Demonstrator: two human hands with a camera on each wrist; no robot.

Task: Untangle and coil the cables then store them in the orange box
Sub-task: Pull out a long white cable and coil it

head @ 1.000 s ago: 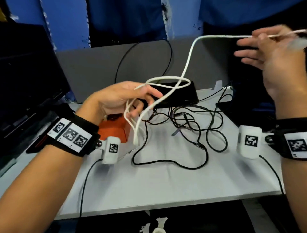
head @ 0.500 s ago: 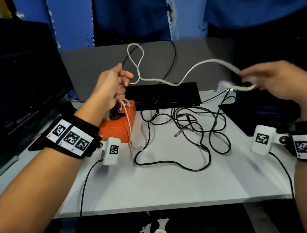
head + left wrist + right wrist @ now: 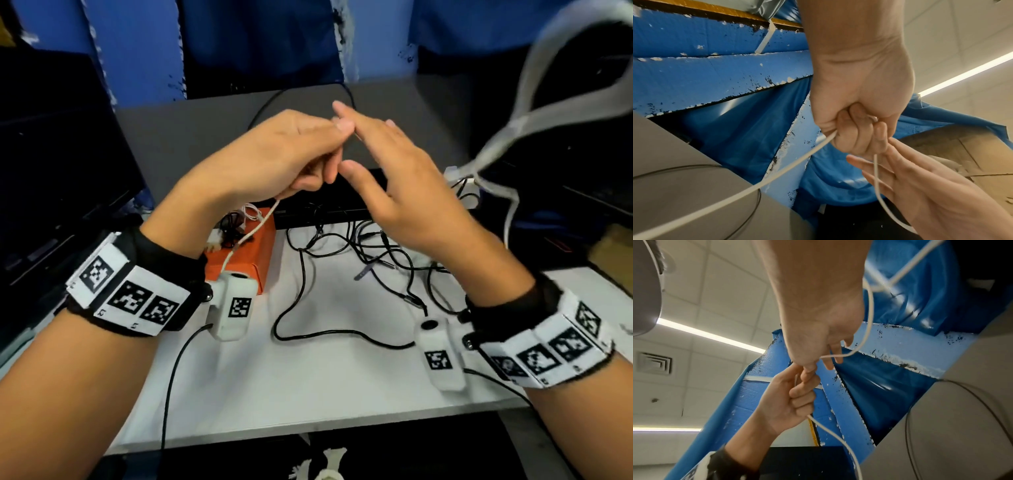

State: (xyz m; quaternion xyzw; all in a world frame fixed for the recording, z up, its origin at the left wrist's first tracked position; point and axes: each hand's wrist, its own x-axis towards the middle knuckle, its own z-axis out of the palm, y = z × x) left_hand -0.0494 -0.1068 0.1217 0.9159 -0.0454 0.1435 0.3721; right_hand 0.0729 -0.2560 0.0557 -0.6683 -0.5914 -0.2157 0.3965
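Note:
My left hand (image 3: 291,154) is raised over the table's back and grips the white cable (image 3: 255,231) in a fist. One end of the cable hangs down toward the orange box (image 3: 246,265). My right hand (image 3: 394,178) meets the left with straight fingers, and the cable lies across them (image 3: 875,172). A long blurred loop of the same cable (image 3: 534,113) swings in the air at the upper right. In the right wrist view the cable (image 3: 869,313) curves up past the right hand (image 3: 818,337). A tangle of black cables (image 3: 359,246) lies on the white table (image 3: 308,387).
The orange box holds a small black coil and a white one. A flat black device (image 3: 325,210) lies behind the tangle. A dark monitor (image 3: 51,154) stands at the left and dark gear (image 3: 582,192) at the right. A grey panel (image 3: 205,137) backs the table.
My right hand has swung left from the far right and met the left hand. The cable's free loop has whipped up to the upper right. The left hand stayed raised with its grip.

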